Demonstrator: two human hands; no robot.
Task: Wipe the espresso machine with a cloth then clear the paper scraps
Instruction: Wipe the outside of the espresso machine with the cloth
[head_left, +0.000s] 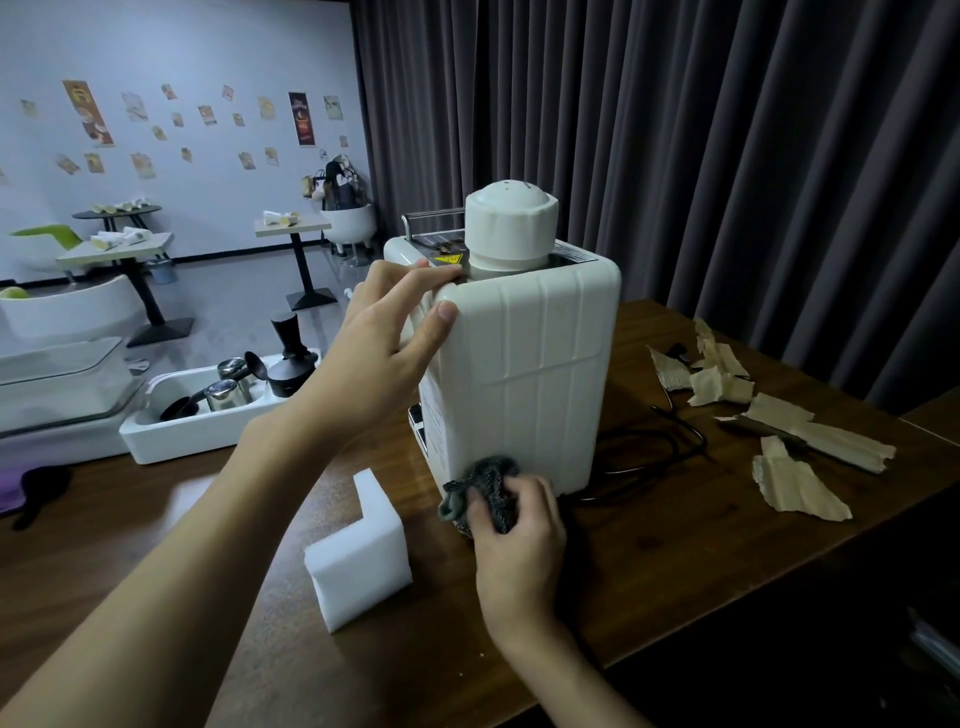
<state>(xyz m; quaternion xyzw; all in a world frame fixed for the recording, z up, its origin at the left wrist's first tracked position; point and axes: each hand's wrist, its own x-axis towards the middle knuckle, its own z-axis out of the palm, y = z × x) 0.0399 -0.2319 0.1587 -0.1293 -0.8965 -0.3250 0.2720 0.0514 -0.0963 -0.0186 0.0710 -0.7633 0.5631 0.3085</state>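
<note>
The cream-white espresso machine (530, 384) stands on the brown wooden table (649, 561), its ribbed back panel facing me and a white domed cap on top. My left hand (395, 332) grips its upper left corner, fingers over the top edge and thumb on the back panel. My right hand (514, 525) holds a bunched dark grey cloth (485, 486) against the machine's lower left corner. Several torn brown paper scraps (789, 431) lie on the table to the right of the machine.
A white foam corner block (358, 556) sits near my left forearm. A white tray (171, 431) with metal cups and a black tamper lies at the left. The black power cord (660, 447) loops between machine and scraps. Dark curtains hang behind; the table edge runs lower right.
</note>
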